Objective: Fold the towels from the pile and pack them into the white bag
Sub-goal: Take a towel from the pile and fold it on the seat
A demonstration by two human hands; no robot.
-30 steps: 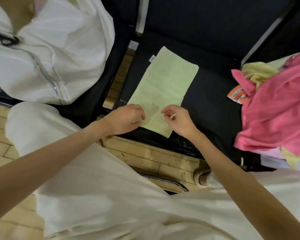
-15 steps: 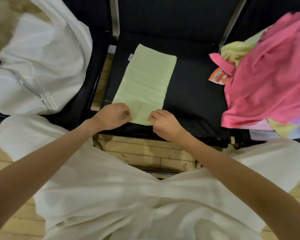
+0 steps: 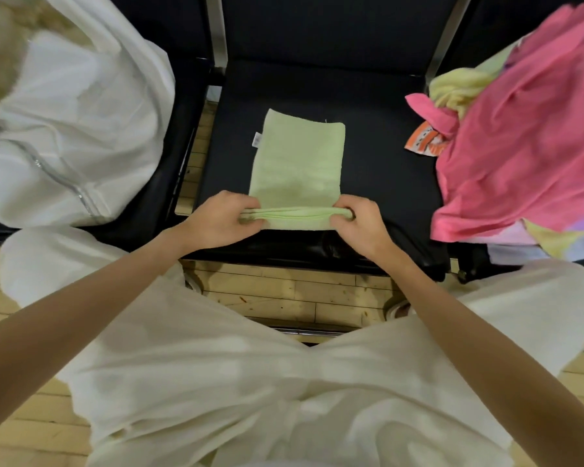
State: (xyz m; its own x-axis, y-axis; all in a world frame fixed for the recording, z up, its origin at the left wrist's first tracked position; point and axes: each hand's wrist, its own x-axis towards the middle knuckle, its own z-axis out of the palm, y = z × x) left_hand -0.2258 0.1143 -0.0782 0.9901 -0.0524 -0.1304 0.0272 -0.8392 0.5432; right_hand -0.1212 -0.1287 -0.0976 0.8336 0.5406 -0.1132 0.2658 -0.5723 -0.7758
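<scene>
A pale green towel (image 3: 299, 160) lies flat on the middle black seat (image 3: 378, 170), a small white label on its left edge. My left hand (image 3: 218, 219) pinches the near left corner and my right hand (image 3: 359, 220) pinches the near right corner. Between them the near edge is lifted into a fold over the towel. The white bag (image 3: 71, 129), with a zip along its front, sits on the left seat. The towel pile (image 3: 526, 129), mostly pink with yellow and lilac pieces, fills the right seat.
Metal frame bars (image 3: 216, 32) separate the seats. Wooden floor (image 3: 284, 294) shows below the seat's front edge. My white trousers (image 3: 250, 382) take up the lower part of the view. An orange and white tag (image 3: 425, 143) hangs from the pile.
Both hands have gripped the towel's near corners and lifted that edge away from me, starting a fold. The visible towel looks shorter.
</scene>
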